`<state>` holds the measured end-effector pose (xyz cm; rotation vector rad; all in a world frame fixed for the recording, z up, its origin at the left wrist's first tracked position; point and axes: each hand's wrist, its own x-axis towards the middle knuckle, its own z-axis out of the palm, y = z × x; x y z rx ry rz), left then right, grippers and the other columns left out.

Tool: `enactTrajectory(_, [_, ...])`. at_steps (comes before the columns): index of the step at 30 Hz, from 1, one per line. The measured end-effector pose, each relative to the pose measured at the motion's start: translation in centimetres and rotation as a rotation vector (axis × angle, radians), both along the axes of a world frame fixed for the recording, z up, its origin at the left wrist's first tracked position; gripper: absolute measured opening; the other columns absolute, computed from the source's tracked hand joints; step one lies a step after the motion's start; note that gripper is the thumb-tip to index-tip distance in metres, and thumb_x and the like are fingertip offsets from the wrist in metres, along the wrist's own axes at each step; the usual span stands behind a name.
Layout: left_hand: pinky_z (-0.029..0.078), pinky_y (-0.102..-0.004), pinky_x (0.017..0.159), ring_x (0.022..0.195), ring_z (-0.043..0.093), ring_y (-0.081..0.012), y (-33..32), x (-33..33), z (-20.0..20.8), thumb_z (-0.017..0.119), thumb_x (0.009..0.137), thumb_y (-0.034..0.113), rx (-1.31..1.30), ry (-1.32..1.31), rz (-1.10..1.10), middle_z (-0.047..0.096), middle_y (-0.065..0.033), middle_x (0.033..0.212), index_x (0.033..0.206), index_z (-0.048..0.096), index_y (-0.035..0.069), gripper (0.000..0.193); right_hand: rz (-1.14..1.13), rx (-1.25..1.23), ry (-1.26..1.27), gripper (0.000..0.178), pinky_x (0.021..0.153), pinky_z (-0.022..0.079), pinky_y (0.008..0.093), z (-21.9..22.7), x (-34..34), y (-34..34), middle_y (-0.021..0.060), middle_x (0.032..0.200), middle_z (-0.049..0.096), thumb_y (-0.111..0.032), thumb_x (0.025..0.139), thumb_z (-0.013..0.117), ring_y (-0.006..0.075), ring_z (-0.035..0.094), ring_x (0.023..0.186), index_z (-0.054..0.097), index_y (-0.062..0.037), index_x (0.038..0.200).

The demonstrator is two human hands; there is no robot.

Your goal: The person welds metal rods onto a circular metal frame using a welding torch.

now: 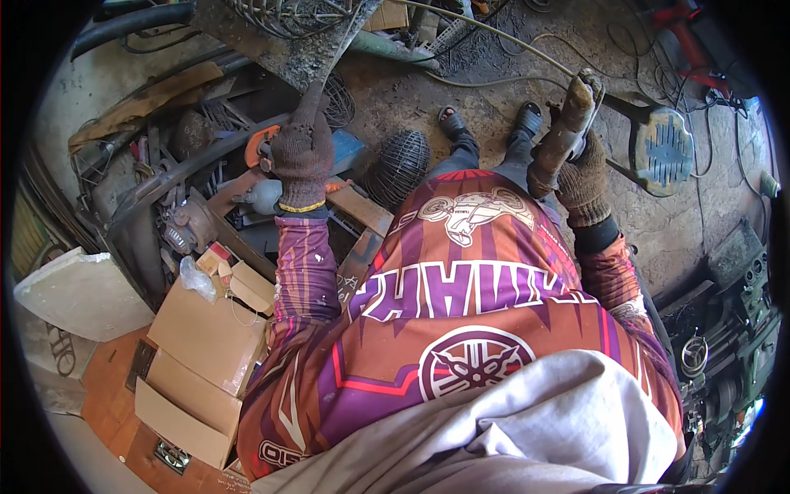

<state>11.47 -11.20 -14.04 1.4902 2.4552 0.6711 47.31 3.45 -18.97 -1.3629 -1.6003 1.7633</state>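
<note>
My left hand [304, 160], in a brown knit glove with a yellow cuff edge, is closed at the near corner of a grey, speckled metal plate [284, 53]. One finger stretches along that corner; the rest of the grip is hidden. A round wire frame [292, 10] lies over the plate's far side. In a matching glove, my right hand [586, 181] grips a worn brown tool [564, 136] that looks like a welding electrode holder. From its far end a thin tan rod [494, 33] runs up and left, past the picture's top edge.
A dark wire cage [398, 165] stands on the floor by my feet. Scrap metal and an orange tool [262, 146] crowd the left, above an opened cardboard box [193, 337]. To the right are a slotted stool [665, 148], loose cables and dark machinery [728, 329].
</note>
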Motion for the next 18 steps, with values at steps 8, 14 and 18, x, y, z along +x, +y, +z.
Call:
enactTrajectory(8, [0.054, -0.0338, 0.077, 0.091, 0.07, -0.0256, 0.0, 0.0, 0.2, 0.048, 0.095, 0.012, -0.064, 0.076, -0.001, 0.072, -0.0134, 0.103, 0.13, 0.06, 0.011, 0.038, 0.0, 0.026, 0.048, 0.051, 0.076, 0.053, 0.0302, -0.7, 0.4, 0.0, 0.0063, 0.093, 0.07, -0.017, 0.077, 0.08, 0.0152, 0.067, 0.082, 0.057, -0.0007, 0.12])
enactTrajectory(14, [0.054, -0.0354, 0.077, 0.09, 0.071, -0.0283, 0.2, 0.2, 0.2, 0.048, 0.094, 0.011, -0.066, 0.124, -0.003, 0.072, -0.0136, 0.101, 0.129, 0.061, 0.012, 0.037, 0.005, -0.014, 0.007, 0.048, 0.086, 0.05, 0.0314, 0.3, -0.1, 0.1, 0.0107, 0.105, 0.069, -0.015, 0.076, 0.075, 0.0181, 0.066, 0.097, 0.059, -0.0001, 0.118])
enactTrajectory(18, [0.054, -0.0361, 0.077, 0.09, 0.071, -0.0279, 0.4, 0.4, 0.5, 0.049, 0.094, 0.011, -0.062, 0.098, 0.001, 0.072, -0.0135, 0.101, 0.128, 0.061, 0.012, 0.037, 0.033, 0.052, -0.061, 0.047, 0.086, 0.05, 0.032, 0.3, -0.1, 0.2, 0.0112, 0.105, 0.069, -0.014, 0.076, 0.074, 0.0193, 0.066, 0.097, 0.059, -0.0001, 0.118])
